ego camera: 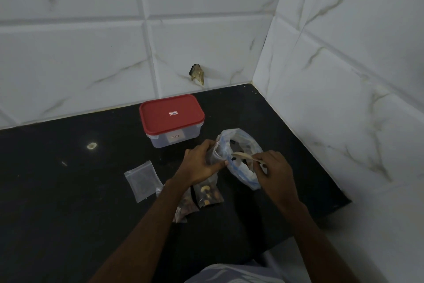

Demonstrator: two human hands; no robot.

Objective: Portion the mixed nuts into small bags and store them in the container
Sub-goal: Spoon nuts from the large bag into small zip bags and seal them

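Note:
My left hand [199,163] pinches the mouth of a small clear bag [216,153], held upright beside the large zip bag of mixed nuts [241,159]. My right hand [273,169] grips a wooden spoon [242,156] whose bowl lies over the large bag's open mouth, pointing at the small bag. Two filled small bags of nuts [207,193] lie on the black counter under my left wrist. An empty small bag [142,180] lies flat to their left. The clear container with the red lid [172,120] stands closed behind the bags.
The black counter [68,191] ends at white marble-look tiled walls behind and to the right [344,76]. A chipped hole [196,74] shows in the back wall. The counter's front right edge drops off near the right wall.

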